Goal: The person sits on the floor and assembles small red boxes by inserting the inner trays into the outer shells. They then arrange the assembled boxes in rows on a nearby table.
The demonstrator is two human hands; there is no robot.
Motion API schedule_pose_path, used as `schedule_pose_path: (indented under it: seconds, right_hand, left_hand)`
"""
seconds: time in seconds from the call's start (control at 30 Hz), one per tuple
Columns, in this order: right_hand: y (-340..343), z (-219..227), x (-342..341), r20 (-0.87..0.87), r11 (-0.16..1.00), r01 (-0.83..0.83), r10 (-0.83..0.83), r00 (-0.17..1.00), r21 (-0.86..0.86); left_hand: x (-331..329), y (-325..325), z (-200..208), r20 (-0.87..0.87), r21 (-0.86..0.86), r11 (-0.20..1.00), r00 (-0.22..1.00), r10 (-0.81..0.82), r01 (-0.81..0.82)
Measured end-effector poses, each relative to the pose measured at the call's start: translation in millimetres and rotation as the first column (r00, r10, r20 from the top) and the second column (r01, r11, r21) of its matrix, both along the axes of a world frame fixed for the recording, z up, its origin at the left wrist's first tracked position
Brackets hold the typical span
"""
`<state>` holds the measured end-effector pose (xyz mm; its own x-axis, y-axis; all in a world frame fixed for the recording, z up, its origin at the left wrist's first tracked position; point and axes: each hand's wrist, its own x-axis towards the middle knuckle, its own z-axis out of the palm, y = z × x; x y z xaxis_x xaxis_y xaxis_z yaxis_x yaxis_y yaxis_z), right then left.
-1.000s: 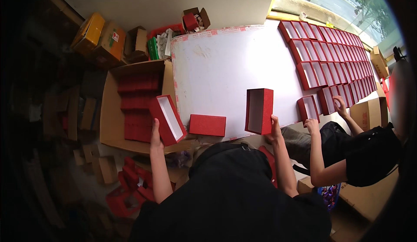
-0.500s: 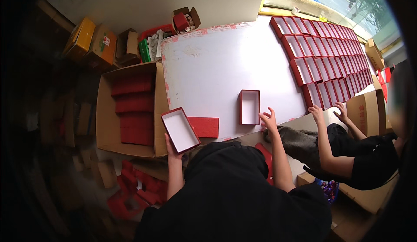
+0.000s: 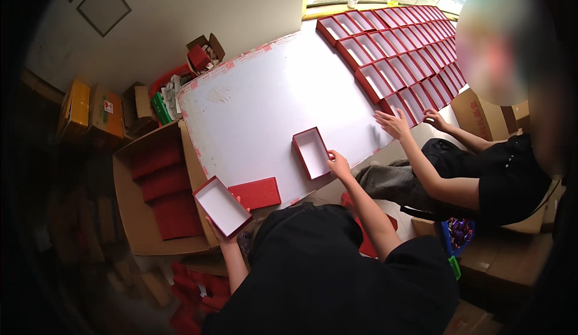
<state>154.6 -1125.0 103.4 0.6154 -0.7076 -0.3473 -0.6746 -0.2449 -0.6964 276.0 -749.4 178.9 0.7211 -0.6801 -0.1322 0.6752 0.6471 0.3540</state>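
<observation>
My left hand holds an open red box with a white inside, tilted off the near left edge of the white table. Its fingertips show along the box's sides; the palm is hidden beneath. A closed-looking red box or lid lies flat on the table beside it. With fingers and thumb at the right wall of a second open red box, my right hand grips that box, which rests on the white table.
Rows of open red boxes cover the table's far right. A co-worker's hands are near them. Left of the table stands a large carton holding red boxes. Smaller cartons sit behind it. Red pieces lie on the floor below.
My view has turned, shifting the scene. My right hand, earlier open beside the second box, now grips its wall. My left hand keeps its box. The co-worker's nearer hand has moved off the rows' corner.
</observation>
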Motion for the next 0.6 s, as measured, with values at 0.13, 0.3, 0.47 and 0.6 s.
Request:
schedule_pose_path:
  seconds: [0.13, 0.3, 0.47, 0.6]
  right_hand:
    - [1.7, -0.5, -0.8, 0.024, 1.000, 0.021, -0.021, 1.000, -0.001]
    - [2.4, -9.7, 2.5, -0.003, 1.000, 0.004, -0.004, 1.000, 0.012]
    - [9.1, -8.7, 2.9, 0.003, 0.999, 0.018, -0.018, 1.000, -0.047]
    - [8.3, -12.8, 2.5, 0.014, 0.999, 0.020, -0.019, 1.000, -0.046]
  left_hand:
    - [-2.8, -0.3, -2.1, 0.009, 0.005, 1.000, 1.000, -0.002, 0.002]
    - [-0.4, 4.4, -16.2, 0.115, 0.047, 0.998, 0.992, -0.053, 0.048]
    - [-5.3, -0.5, -6.9, 0.057, 0.055, 0.998, 0.998, -0.027, 0.024]
    - [-5.1, -4.0, -3.6, 0.061, 0.062, 0.998, 0.998, -0.035, 0.032]
